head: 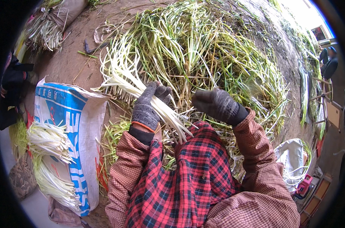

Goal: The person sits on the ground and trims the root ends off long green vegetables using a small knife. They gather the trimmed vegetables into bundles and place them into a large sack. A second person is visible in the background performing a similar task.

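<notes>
My left hand, in a grey knit glove with an orange-edged cuff, is closed around a bundle of pale leafy stalks that look like blanched garlic chives. Their white ends point down over the red and black plaid cloth on my lap; the leafy ends fan out to the upper left. To the right, apart from the bundle, my right hand is raised in a matching glove with its fingers curled. Motion blurs it, and whether a stalk is inside is unclear. A big heap of long green and yellowish leaves lies just beyond both hands.
On my left, a white and blue woven sack bears two bundles of trimmed stalks. More stalks lie by a person in dark clothing. At right are a white bag, a pink-handled object and another seated person.
</notes>
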A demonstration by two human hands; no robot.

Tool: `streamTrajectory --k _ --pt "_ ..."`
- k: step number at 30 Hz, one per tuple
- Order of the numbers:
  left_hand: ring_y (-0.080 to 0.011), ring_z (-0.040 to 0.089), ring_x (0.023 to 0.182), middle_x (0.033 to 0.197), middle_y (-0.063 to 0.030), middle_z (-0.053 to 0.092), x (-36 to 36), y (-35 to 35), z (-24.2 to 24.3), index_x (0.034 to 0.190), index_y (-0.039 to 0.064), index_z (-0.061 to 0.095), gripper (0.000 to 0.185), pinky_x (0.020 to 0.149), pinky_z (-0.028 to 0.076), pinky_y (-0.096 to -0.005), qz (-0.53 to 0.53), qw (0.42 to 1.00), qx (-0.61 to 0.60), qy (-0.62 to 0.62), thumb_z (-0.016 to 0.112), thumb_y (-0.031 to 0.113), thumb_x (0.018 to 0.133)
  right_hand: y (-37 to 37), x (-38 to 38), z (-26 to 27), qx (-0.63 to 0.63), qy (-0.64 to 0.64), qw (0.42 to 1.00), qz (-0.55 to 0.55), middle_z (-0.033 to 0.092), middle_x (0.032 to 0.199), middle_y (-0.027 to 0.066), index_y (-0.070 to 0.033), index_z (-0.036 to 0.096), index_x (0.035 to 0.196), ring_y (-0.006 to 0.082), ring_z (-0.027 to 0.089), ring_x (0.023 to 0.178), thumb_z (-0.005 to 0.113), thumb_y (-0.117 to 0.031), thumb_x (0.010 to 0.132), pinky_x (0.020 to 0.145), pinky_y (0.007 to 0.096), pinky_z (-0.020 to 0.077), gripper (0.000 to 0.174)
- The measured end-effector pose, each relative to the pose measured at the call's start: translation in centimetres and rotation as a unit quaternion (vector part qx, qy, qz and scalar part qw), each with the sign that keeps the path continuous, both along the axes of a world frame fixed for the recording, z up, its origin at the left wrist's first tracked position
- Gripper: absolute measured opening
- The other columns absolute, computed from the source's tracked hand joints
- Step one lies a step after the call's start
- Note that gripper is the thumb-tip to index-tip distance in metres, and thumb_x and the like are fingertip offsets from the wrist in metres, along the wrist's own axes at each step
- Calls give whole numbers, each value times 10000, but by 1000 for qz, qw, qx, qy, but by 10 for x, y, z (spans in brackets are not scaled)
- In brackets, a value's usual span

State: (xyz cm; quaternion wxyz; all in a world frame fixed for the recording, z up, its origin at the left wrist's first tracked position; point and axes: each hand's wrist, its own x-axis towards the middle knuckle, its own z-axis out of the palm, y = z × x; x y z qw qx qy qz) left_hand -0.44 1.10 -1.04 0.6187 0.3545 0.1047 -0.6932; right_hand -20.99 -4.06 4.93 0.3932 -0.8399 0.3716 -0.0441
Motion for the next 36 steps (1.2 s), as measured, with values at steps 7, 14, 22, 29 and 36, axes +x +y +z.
streamTrajectory --k 7,14,22,29,36 --pt "-236 595 792 878 -109 610 -7 -2 -2 950 62 548 175 693 508 -366 -24 999 -44 -1 512 206 857 -1 68 -20 -83 -118 988 48 571 744 143 -98 550 895 294 582 691 530 -251 797 583 338 484 182" --pt "-255 607 786 865 -124 615 -4 -1 -25 916 52 550 143 693 513 -366 -23 996 -87 11 501 176 863 11 52 -97 -65 -211 967 129 554 882 108 -71 535 968 239 566 762 521 -153 807 644 305 488 181" --pt "-67 358 407 519 78 407 28 -9 5 1005 127 501 196 490 386 -245 42 987 -69 137 560 167 822 11 -16 -67 214 -9 977 -8 567 816 121 -64 556 959 259 579 806 498 -170 823 718 316 472 182" --pt "-73 280 374 494 55 333 19 -15 34 1008 76 490 196 403 267 -247 4 969 -167 -184 509 199 856 -50 -18 -55 41 94 976 -195 605 871 118 -112 573 969 260 590 801 487 -324 827 720 349 459 269" --pt "-77 273 329 462 68 337 25 2 -23 953 114 489 154 387 279 -264 11 1000 -1 27 530 209 839 -32 28 -86 74 178 980 -45 602 910 134 -115 561 993 308 569 879 448 -409 824 787 401 423 357"
